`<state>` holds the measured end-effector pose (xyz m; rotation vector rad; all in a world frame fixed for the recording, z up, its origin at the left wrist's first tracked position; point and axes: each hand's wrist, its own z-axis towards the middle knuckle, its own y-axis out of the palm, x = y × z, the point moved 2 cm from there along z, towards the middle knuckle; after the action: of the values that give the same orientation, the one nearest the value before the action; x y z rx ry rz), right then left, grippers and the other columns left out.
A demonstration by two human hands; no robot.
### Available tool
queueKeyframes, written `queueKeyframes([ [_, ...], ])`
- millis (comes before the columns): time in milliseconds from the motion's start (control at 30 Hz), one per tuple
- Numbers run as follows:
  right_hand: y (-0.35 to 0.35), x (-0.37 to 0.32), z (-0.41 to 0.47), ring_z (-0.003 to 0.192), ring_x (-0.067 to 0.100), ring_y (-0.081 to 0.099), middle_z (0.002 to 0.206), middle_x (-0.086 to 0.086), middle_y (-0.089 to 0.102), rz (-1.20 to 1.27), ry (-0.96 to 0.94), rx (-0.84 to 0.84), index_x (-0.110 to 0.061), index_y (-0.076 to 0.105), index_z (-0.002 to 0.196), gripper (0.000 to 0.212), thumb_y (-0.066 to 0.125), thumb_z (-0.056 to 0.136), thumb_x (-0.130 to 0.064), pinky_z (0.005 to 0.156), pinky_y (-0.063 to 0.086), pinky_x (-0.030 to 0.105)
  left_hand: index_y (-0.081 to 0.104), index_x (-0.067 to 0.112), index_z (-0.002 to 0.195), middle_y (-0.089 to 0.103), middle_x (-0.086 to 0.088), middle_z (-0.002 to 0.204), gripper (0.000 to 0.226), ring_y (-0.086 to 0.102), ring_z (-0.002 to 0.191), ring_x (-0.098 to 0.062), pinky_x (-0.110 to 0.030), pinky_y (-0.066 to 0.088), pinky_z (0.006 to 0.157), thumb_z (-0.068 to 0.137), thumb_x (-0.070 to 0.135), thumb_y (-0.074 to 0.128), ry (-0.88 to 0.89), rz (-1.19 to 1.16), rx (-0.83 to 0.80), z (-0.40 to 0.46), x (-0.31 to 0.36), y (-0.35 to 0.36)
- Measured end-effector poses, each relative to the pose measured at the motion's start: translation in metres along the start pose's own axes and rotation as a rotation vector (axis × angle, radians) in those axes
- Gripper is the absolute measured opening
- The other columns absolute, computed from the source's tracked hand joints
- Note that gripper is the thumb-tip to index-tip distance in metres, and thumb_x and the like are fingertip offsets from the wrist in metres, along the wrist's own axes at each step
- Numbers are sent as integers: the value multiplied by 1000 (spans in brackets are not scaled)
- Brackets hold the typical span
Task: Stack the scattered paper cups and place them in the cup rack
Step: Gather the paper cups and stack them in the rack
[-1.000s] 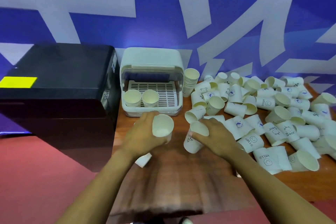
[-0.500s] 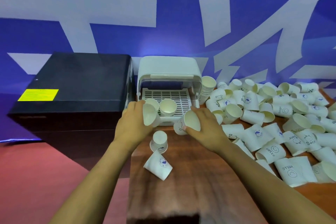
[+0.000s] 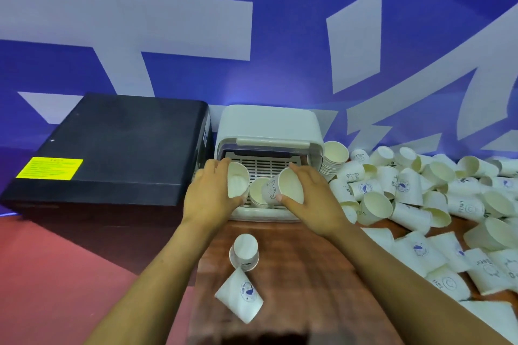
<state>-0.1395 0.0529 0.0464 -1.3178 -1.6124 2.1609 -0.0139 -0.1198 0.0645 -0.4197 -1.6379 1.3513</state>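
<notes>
**cupnoob:** so where are your hands at?

**me:** Both are up at the mouth of the cup rack (image 3: 269, 123). My left hand (image 3: 208, 199) has its fingers curled round one paper cup (image 3: 237, 183), open end tipped toward me. My right hand (image 3: 311, 199) grips a second cup (image 3: 290, 187) the same way, thumb on its near rim. Between my hands another cup (image 3: 259, 193) sits on the rack's slatted floor (it could be more than one, my cups block the view).

**cupnoob:** and the rest?

**me:** Just past my right hand, a nested stack (image 3: 332, 159) leans against the rack's side. Further right, the loose pile of cups (image 3: 420, 190) covers the table (image 3: 294, 274). Nearer me, between my forearms, one upright cup (image 3: 244, 252) touches a tipped-over cup (image 3: 241, 297). Beyond my left hand is a black box (image 3: 112, 148).
</notes>
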Motion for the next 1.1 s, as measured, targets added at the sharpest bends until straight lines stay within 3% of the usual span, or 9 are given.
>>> queueKeyframes([
  [233, 23, 6, 27, 134, 19, 33, 147, -5, 32, -8, 0, -73, -27, 27, 146, 73, 59, 85, -51, 110, 33, 39, 31, 22, 143, 40, 0, 136, 83, 47, 119, -25, -35, 45, 90, 76, 45, 74, -44, 56, -64, 16, -12, 27],
  [433, 35, 12, 39, 132, 15, 32, 145, -7, 33, -19, 6, -93, -27, 30, 144, 71, 61, 85, -49, 108, 32, 32, 32, 23, 141, 43, 1, 134, 79, 47, 117, -23, -34, 47, 89, 78, 48, 71, -36, 77, -76, 28, -16, 46],
  [633, 52, 17, 48, 132, 17, 32, 146, -6, 36, -16, 11, -110, -25, 33, 144, 73, 64, 82, -51, 107, 24, 25, 21, 17, 147, 36, -1, 140, 87, 41, 121, -23, -33, 44, 92, 81, 48, 67, -70, 148, -171, 39, -20, 60],
  [1100, 69, 28, 45, 137, 20, 26, 153, -7, 28, -50, 61, -265, -27, 20, 149, 79, 61, 85, -47, 110, 23, 30, 8, 11, 150, 22, -5, 152, 100, 28, 135, -27, -39, 37, 103, 80, 55, 64, -128, 211, -378, 44, -32, 84],
])
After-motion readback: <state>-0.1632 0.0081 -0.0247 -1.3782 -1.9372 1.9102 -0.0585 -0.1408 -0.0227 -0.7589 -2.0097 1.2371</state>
